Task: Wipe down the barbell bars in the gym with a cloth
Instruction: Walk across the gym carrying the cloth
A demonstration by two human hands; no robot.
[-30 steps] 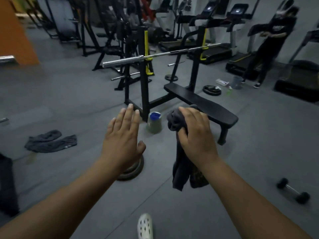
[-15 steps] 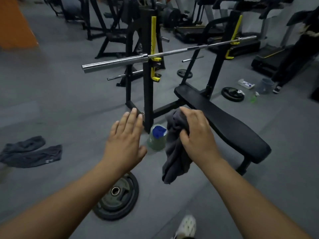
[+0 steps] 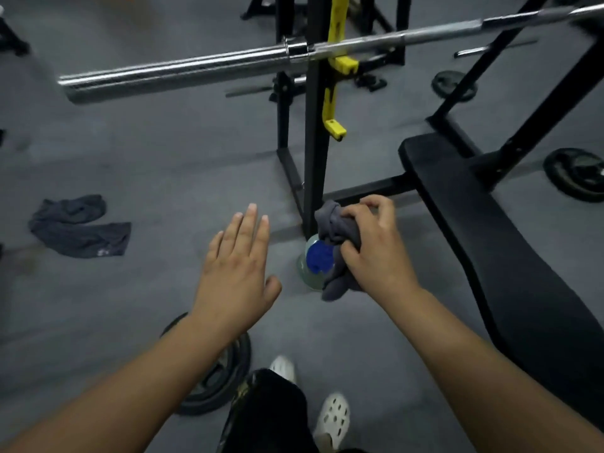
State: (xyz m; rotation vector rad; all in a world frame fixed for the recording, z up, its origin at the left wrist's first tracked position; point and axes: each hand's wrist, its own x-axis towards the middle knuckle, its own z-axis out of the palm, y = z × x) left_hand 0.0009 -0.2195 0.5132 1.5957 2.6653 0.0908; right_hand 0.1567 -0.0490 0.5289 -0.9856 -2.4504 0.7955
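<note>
Left hand [image 3: 237,273]: fingers straight, flat, holding nothing. Right hand [image 3: 376,253]: clenched around a bunched grey cloth [image 3: 336,238]. Barbell [image 3: 202,65]: racked on the black stand [image 3: 315,142], above and ahead of both hands, untouched. Bench [image 3: 490,243]: right. Plate [image 3: 225,364]: on floor under left forearm.

steel bar [image 3: 202,65] racked across the bench stand, bare sleeve end jutting left, shaft running up to the right. grey cloth [image 3: 333,230] bunched up in the right hand [image 3: 376,253], tail hanging below.
</note>
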